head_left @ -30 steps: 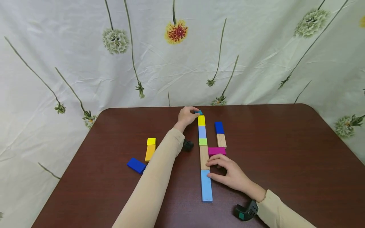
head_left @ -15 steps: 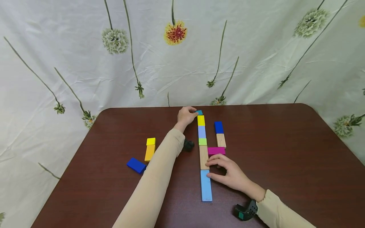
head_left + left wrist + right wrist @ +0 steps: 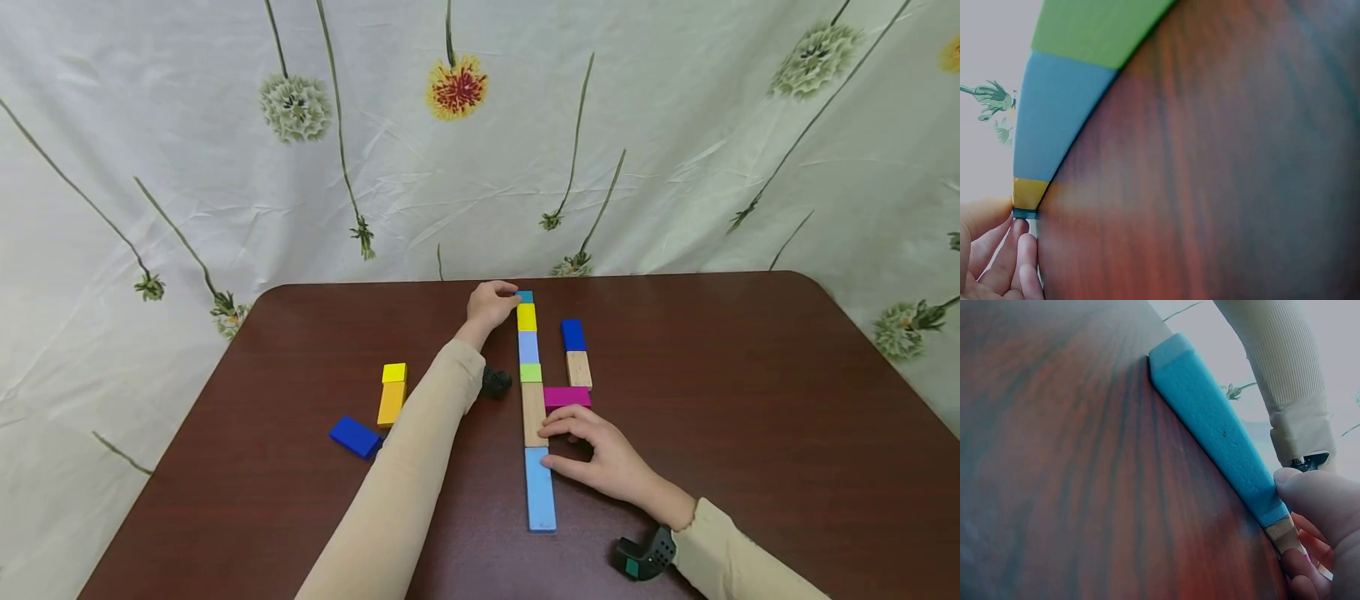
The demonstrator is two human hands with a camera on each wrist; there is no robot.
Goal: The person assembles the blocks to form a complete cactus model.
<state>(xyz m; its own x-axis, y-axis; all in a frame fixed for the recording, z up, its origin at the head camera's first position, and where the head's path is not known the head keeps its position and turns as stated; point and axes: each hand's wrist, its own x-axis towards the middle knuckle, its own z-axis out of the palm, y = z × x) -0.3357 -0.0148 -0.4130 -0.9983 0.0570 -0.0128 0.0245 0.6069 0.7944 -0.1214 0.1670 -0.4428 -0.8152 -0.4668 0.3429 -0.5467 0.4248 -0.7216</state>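
Note:
A straight row of coloured blocks runs away from me down the table. At its far end my left hand (image 3: 491,304) pinches a small blue block (image 3: 527,297) against the yellow block (image 3: 527,317). Behind that come a periwinkle block (image 3: 528,347), a green block (image 3: 529,372), a long bare wood block (image 3: 534,408) and a long light blue block (image 3: 540,500). My right hand (image 3: 611,458) rests along the row's right side, fingers loosely bent. Its thumb touches the light blue block (image 3: 1216,431), and its fingertips meet the wood block (image 3: 1283,532).
Right of the row, a magenta block (image 3: 567,397) lies crosswise against it, with a wood block (image 3: 579,369) and a dark blue block (image 3: 573,335) beyond. Beside my left sleeve are yellow (image 3: 394,372), orange (image 3: 392,405) and dark blue (image 3: 356,437) blocks. A flowered cloth (image 3: 675,167) hangs behind the table.
The small blue block at the far end has turned from slanted to straight in line with the row under my left hand. My right hand stays in place.

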